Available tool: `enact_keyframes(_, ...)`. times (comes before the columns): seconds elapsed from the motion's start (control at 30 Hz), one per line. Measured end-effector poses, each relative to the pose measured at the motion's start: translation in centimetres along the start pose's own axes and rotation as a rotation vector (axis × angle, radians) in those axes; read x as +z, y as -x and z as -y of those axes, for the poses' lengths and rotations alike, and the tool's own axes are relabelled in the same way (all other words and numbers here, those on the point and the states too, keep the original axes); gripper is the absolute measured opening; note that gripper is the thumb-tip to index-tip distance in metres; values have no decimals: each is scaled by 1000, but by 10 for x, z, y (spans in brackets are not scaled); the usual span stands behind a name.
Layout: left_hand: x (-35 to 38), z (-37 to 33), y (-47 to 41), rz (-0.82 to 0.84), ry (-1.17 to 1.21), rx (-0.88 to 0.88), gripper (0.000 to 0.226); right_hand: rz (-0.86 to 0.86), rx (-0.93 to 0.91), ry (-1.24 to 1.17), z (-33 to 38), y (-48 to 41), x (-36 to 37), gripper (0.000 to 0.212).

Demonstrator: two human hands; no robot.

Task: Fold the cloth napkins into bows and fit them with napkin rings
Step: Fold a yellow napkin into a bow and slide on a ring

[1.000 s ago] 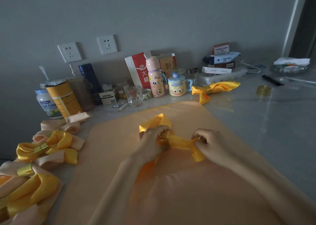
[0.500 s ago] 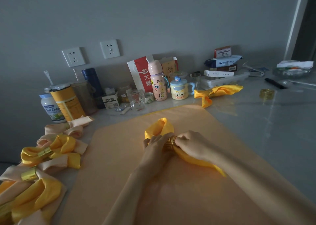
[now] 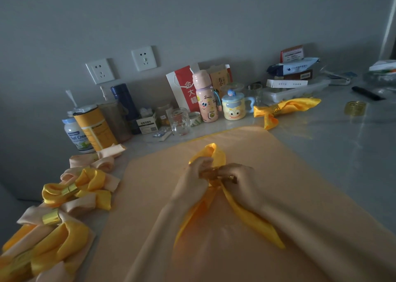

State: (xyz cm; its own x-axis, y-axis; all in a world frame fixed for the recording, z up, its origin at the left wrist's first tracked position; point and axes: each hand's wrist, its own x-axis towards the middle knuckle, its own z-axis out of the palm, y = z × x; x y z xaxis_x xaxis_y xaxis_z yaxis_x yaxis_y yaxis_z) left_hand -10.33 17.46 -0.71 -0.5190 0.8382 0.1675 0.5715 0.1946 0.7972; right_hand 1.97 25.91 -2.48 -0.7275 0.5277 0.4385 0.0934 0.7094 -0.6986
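At the near left, finished bows lie in a heap beside the flat peach cloth. In the middle of the cloth the left hand and the right hand meet. Both pinch the yellow napkin with curled fingers at its gold napkin ring. One loop stands beyond them and two tails run toward the person. Farther back, a glass mug stands beside a small jar that holds something yellow.

Dim, flat indoor light, brighter toward the right; soft sheen on the countertop and the yellow napkin (satin highlights). Shadows weak; wide-angle distortion bends the edges; left corner dark, detail soft.
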Motion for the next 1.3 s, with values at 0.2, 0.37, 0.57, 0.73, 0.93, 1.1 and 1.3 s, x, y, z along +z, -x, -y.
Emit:
enact_keyframes(0.2,-15,-4,-35,-287,-210,-37,33,129,48,194,2,0,-6,31)
enact_keyframes(0.37,-1,-7,-81,0,-353,-218,70,-184,43,311,0,-5,6,31)
enact_keyframes(0.57,11,-7,-92,81,-432,-164,25,-126,192,155,-10,-6,-5,25)
enact_keyframes(0.73,6,-9,-64,15,-322,30,20,-263,179,15,-14,-11,-15,20)
enact_keyframes(0.93,-1,-19,-28,42,-411,99,20,-73,44,65,-11,-8,-15,16)
enact_keyframes(1.1,-5,-19,-7,112,-269,26,19,94,-32,141,-6,-2,-23,16)
enact_keyframes(1.3,-33,-38,4,481,-104,-52,50,62,-20,150,4,2,-21,17)
